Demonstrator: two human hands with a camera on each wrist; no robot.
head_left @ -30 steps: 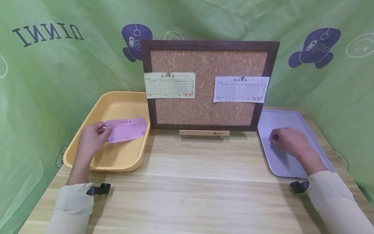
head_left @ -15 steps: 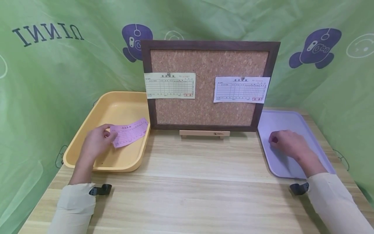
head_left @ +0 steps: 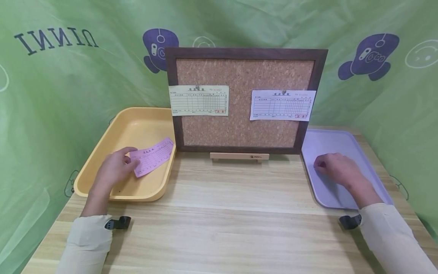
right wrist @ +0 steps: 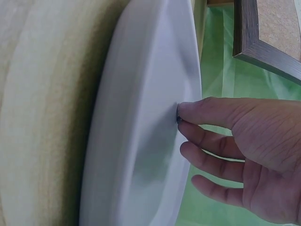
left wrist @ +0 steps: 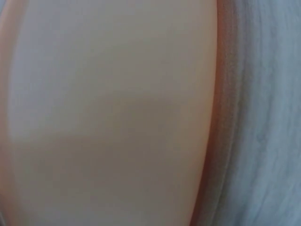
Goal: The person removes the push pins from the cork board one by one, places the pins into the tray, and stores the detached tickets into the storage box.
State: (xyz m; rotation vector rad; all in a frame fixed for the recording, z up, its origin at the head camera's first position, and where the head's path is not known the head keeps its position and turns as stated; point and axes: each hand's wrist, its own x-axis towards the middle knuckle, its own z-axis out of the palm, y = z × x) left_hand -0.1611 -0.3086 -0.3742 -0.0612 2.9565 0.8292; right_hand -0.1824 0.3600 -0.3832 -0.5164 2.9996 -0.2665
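In the head view, my left hand [head_left: 114, 167] is over the yellow tray [head_left: 159, 192], its thumb and forefinger at the left edge of a pink receipt slip [head_left: 154, 156]. The slip tilts up toward its right end by the tray's right wall. My right hand [head_left: 338, 169] is above the lilac tray [head_left: 330, 140]. Its thumb and forefinger pinch a small dark piece [right wrist: 178, 113], mostly hidden by the fingertips, in the right wrist view; the other fingers are loosely bent. The left wrist view has only tray and tabletop, not the hand.
Between the trays, a framed cork board [head_left: 239, 133] stands on a small wooden easel [head_left: 239, 155]. Pinned to it are a pale green slip [head_left: 198, 104] at left and a white slip [head_left: 282, 108] at right. Green patterned cloth [head_left: 85, 76] hangs behind the table [head_left: 239, 228].
The left hand has shifted a little right and toward the person. The pink slip has turned, its left end lower and its right end higher. The right hand has barely moved.
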